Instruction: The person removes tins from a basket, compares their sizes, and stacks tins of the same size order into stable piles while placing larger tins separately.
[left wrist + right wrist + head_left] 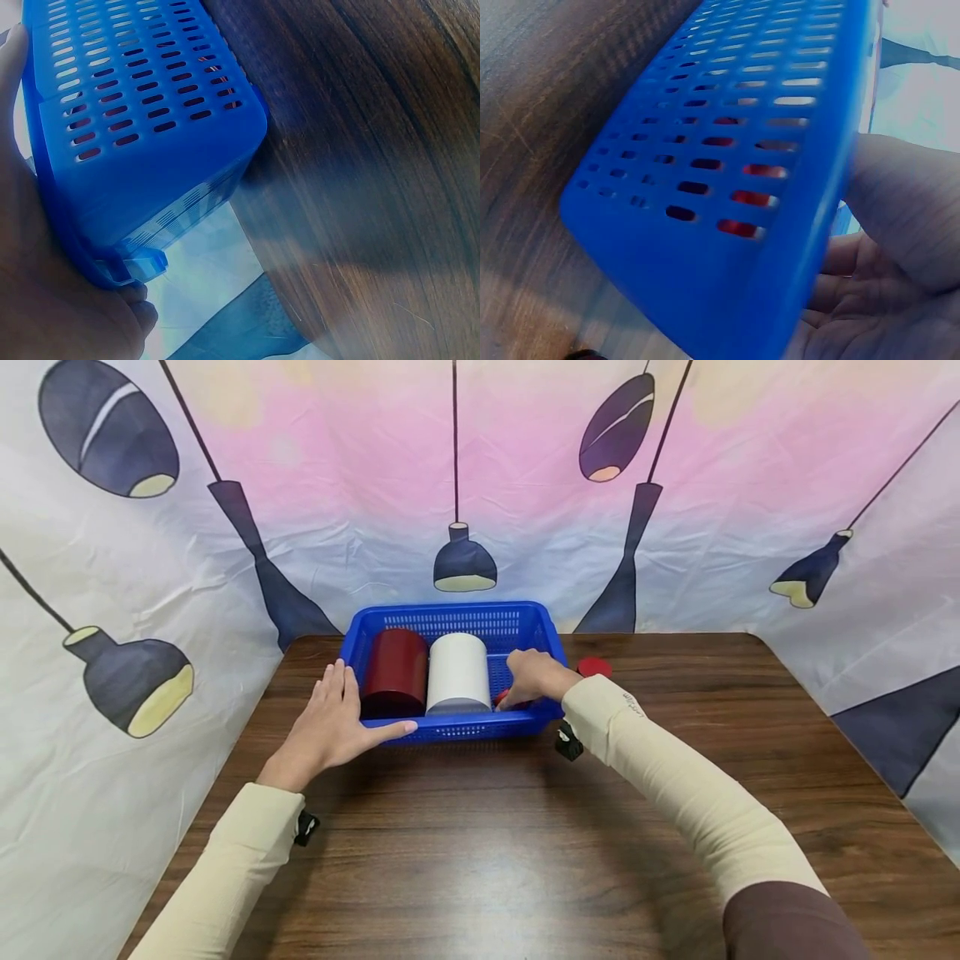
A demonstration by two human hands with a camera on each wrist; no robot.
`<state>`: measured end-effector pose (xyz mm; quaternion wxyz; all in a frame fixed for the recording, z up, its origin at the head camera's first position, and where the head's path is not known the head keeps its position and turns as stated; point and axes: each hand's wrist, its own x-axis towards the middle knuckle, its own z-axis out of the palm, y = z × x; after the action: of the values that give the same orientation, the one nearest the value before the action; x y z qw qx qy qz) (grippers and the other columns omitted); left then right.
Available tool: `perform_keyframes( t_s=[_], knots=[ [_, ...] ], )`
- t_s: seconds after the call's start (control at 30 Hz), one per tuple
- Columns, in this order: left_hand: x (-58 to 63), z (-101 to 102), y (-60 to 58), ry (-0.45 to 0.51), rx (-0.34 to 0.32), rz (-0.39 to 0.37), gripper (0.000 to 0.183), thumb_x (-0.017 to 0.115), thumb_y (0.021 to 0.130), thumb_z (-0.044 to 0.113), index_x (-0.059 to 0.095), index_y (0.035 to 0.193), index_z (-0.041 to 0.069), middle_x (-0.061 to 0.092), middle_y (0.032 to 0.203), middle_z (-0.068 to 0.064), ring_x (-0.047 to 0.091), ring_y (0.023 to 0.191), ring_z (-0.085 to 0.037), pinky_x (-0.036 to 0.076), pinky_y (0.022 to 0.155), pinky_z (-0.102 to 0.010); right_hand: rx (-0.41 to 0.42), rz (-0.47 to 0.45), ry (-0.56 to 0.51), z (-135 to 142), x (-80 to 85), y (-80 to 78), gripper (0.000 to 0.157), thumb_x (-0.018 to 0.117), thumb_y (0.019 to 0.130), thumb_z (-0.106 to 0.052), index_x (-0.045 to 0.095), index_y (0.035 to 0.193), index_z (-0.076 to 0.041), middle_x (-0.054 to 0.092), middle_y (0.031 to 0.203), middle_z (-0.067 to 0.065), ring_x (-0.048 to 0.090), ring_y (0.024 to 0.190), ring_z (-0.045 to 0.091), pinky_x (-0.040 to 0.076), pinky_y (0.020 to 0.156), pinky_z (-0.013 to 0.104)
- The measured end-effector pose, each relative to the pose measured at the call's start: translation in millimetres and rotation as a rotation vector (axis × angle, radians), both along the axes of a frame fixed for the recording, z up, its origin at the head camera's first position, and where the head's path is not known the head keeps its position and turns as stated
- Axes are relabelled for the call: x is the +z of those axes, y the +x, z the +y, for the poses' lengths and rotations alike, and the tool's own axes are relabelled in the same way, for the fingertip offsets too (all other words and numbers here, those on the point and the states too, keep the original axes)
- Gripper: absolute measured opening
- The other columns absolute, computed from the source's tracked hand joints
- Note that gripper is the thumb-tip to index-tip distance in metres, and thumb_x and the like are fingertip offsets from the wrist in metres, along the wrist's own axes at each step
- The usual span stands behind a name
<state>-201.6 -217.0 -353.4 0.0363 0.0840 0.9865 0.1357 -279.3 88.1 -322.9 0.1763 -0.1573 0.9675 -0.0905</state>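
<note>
A blue plastic basket (442,728) with slotted walls stands at the back of the table. In it a dark red cylinder (398,662) and a white cylinder (458,668) lie side by side, ends toward me. My left hand (327,727) rests on the basket's front left corner, fingers straight along the left rim and thumb over the front rim. My right hand (534,677) reaches into the right end, its curled fingers and thumb gripping a small red object (501,697), mostly hidden. Red shows through the slots in the right wrist view.
A flat round red piece (594,667) lies on the wooden table (480,860) just right of the basket. A cloth backdrop (375,468) printed with lamps hangs close behind the basket and along both sides.
</note>
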Motion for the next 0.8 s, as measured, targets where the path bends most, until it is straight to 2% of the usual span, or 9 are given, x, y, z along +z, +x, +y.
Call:
perform_keyframes(
  t_s=[0.2,0.4,0.53,0.7,0.8],
  knots=[
    [0.8,0,0.8,-0.009,-0.004,0.004,0.137,0.048,0.079,0.09,0.002,0.155,-0.015,-0.008,0.163,-0.033,-0.008,0.15,-0.05,0.003,0.121,-0.062,-0.04,0.009,-0.049,2,8.0,-1.0,0.056,0.085,0.081,-0.044,0.055,0.106,-0.004,0.057,0.089,0.011,0.057,0.075,0.022,0.046,0.062,0.029],
    [0.8,0,0.6,-0.013,-0.008,0.001,0.137,0.048,0.079,0.089,0.002,0.155,-0.015,-0.009,0.163,-0.033,-0.008,0.15,-0.05,0.003,0.121,-0.062,-0.036,0.072,-0.058,7,20.4,-0.6,0.055,0.085,0.081,-0.043,0.055,0.103,-0.002,0.054,0.09,0.01,0.052,0.08,0.024,0.045,0.068,0.033],
    [0.3,1,0.3,-0.015,-0.01,0.004,0.137,0.048,0.079,0.089,0.002,0.155,-0.016,-0.008,0.163,-0.034,-0.008,0.15,-0.051,0.003,0.121,-0.062,-0.027,0.113,-0.07,14,29.5,-1.7,0.05,0.086,0.08,-0.043,0.056,0.087,-0.004,0.05,0.076,0.005,0.049,0.069,0.02,0.042,0.062,0.031],
    [0.3,1,-0.3,-0.014,-0.007,0.012,0.138,0.048,0.079,0.09,0.001,0.155,-0.015,-0.007,0.163,-0.034,-0.007,0.15,-0.051,0.003,0.121,-0.062,-0.046,0.108,-0.122,27,40.6,-3.7,0.05,0.086,0.08,-0.043,0.052,0.061,-0.01,0.04,0.055,-0.002,0.039,0.051,0.014,0.035,0.05,0.027],
    [-0.3,0,-0.7,-0.015,-0.006,0.013,0.138,0.048,0.079,0.09,0.001,0.155,-0.015,-0.008,0.163,-0.034,-0.007,0.15,-0.051,0.003,0.121,-0.062,-0.055,0.109,-0.159,37,46.0,-3.8,0.052,0.086,0.08,-0.042,0.052,0.056,-0.011,0.043,0.052,-0.002,0.039,0.047,0.014,0.035,0.047,0.026]
  ],
)
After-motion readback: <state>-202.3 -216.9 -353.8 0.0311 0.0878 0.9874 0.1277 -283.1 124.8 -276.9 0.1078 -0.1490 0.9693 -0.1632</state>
